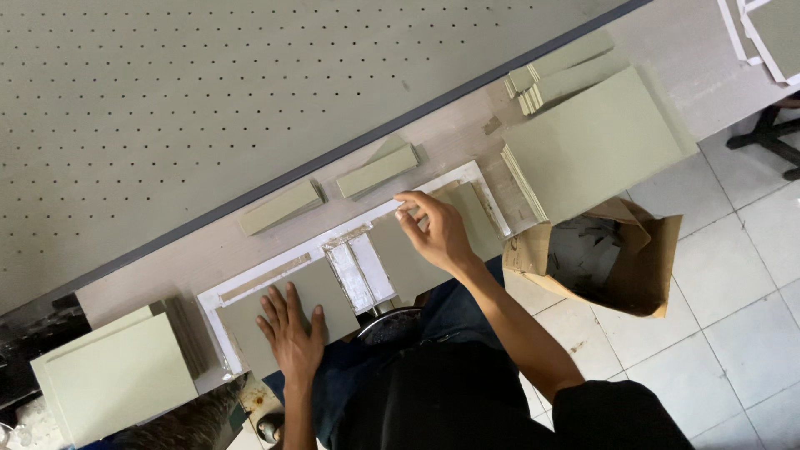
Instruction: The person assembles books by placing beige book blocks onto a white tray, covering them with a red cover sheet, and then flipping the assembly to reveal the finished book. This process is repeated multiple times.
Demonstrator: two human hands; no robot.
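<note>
Left hand: (292, 329) flat, fingers spread, palm pressing on the left board (321, 292).
Right hand: (437, 233) fingers narrowed, fingertips pinching the top edge of the right board (400, 254).
Boards: both lie side by side on a white sheet (275, 268), a bare strip (358, 271) between them.
Bench: (167, 267) two narrow strips (329, 192) lie beyond the sheet.
Stacks: one (117, 379) beside the left hand, one (596, 146) past the right.
Floor: open cardboard box (621, 254).
</note>
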